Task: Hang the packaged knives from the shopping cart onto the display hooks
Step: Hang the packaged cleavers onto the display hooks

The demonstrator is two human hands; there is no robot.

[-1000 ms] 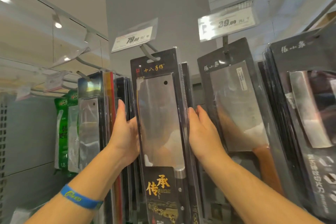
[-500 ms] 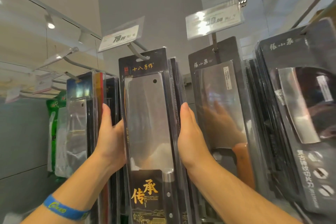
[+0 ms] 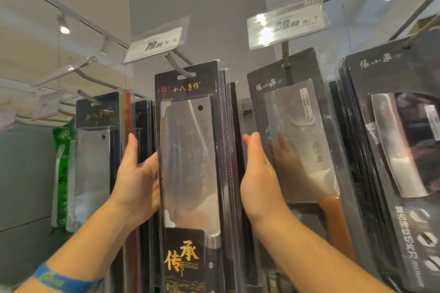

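Observation:
A packaged cleaver (image 3: 188,157), black card with gold characters, hangs by its slot on a grey display hook (image 3: 177,65) under a "79" price tag (image 3: 156,43). More packs hang behind it on the same hook. My left hand (image 3: 137,173) rests flat against the pack's left edge, fingers straight and pointing up. My right hand (image 3: 259,173) is upright beside the right edge with straight fingers; whether it touches the packs is unclear. Neither hand curls round anything. The shopping cart is out of view.
A second cleaver pack (image 3: 297,145) hangs just right of my right hand under a "39" tag (image 3: 285,24). Further packs (image 3: 392,150) crowd the far right. Left hang another cleaver pack (image 3: 95,150) and a green packet (image 3: 62,162), with bare hooks above them.
The centre pack stays on its hook. Both hands keep flanking it, and my right hand has eased slightly away from its right edge. The view has shifted a little.

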